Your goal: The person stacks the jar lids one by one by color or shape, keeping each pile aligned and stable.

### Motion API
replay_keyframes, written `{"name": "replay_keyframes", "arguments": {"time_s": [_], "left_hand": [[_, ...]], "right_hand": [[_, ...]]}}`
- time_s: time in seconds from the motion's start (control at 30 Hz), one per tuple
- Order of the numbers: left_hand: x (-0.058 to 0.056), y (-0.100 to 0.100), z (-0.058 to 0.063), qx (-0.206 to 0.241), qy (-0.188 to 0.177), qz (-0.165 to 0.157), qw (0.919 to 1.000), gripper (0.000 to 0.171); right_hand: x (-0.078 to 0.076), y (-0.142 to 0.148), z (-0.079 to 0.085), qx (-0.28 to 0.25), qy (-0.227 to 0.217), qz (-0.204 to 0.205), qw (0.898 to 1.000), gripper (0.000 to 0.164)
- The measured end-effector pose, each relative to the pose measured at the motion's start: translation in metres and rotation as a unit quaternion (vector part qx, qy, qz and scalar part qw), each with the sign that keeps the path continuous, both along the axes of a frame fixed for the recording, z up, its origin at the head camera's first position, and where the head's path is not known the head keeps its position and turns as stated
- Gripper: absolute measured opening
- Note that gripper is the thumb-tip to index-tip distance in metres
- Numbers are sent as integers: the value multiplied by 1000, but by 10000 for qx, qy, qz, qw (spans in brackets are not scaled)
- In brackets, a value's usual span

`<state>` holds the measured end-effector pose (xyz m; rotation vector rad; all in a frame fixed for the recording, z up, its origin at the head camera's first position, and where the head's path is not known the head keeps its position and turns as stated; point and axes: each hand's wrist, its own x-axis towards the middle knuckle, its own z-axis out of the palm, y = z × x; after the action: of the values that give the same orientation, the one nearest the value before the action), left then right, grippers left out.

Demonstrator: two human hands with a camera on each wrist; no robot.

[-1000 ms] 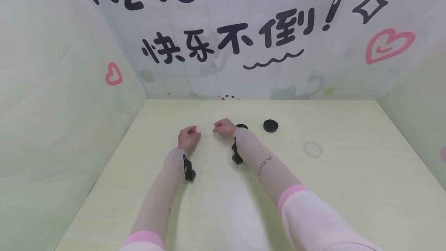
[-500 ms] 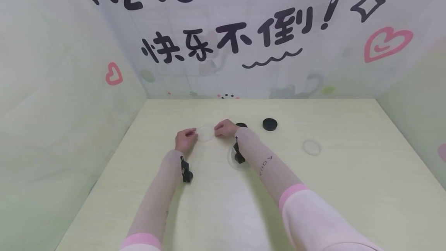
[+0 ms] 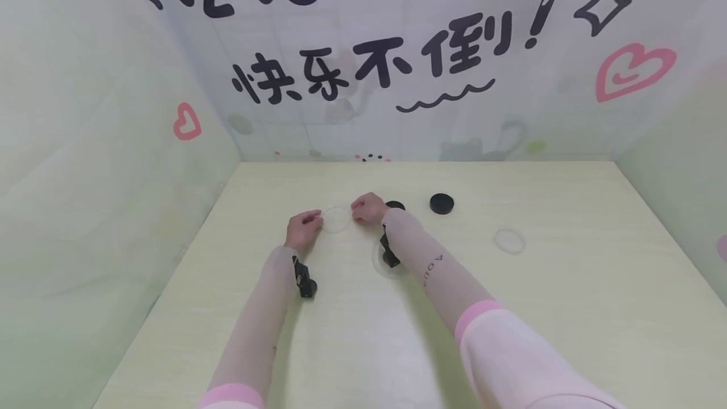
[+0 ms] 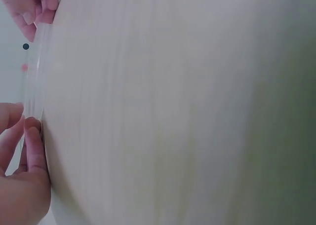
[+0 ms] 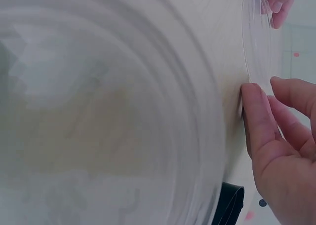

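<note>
A clear petri dish (image 3: 336,219) lies at the far middle-left of the table between the two hands. The left hand (image 3: 303,229) pinches its left edge with thumb and fingertips; in the left wrist view that hand (image 4: 24,161) bends around the clear rim (image 4: 37,72). On the opposite side, the right hand (image 3: 369,208) has its fingertips right at the edge. In the right wrist view, the right hand's index finger is nearly straight against the dish (image 5: 256,42), with the thumb spread apart from it. A larger clear round dish (image 3: 377,265) sits below the right wrist, partly hidden.
A black round lid-like disc (image 3: 442,204) lies right of the right hand; another black disc (image 3: 395,205) is partly hidden behind that wrist. Farther right lies a clear ring-shaped piece (image 3: 509,240). Printed fabric walls (image 3: 341,131) enclose the table (image 3: 568,308) at the back and sides.
The petri dish, barely visible between the hands at first, now shows its round outline flat between them. The left hand has shifted slightly left; the right hand has hardly moved.
</note>
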<state>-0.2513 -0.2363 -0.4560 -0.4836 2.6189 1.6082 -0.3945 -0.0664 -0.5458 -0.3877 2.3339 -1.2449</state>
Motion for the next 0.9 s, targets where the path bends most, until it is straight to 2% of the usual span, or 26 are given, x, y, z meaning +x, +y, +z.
{"name": "replay_keyframes", "arguments": {"time_s": [0.07,0.1,0.3,0.4,0.53,0.57,0.63,0.73,0.8,0.9], "left_hand": [[-1,1,0,-27,-12,-62,10000,32],[-1,2,-1,-28,-13,-75,10000,32],[-6,4,-3,-40,46,-51,10000,31],[-6,6,-3,-50,67,-20,10000,31],[-4,9,-1,-119,76,33,9999,29],[-3,10,-1,-97,70,47,9999,29],[-2,12,0,-40,41,85,9999,28],[-2,12,1,93,10,95,9999,28],[-3,12,3,110,40,50,9999,28],[-5,12,8,82,125,-77,9999,29]], "right_hand": [[-3,-1,-3,-13,110,-36,9999,32],[-3,-1,-3,20,-33,-59,10000,33],[-10,-1,-9,-49,171,-81,9998,28],[-4,2,-1,-131,268,-40,9995,26],[8,4,17,-66,-104,-111,9999,30],[6,4,13,-69,29,-135,9999,28],[4,3,9,66,10,-234,9997,27],[-7,4,-4,3,417,-243,9988,22],[-4,5,4,-31,458,-258,9986,22],[21,10,48,48,247,-389,9989,24]]}}
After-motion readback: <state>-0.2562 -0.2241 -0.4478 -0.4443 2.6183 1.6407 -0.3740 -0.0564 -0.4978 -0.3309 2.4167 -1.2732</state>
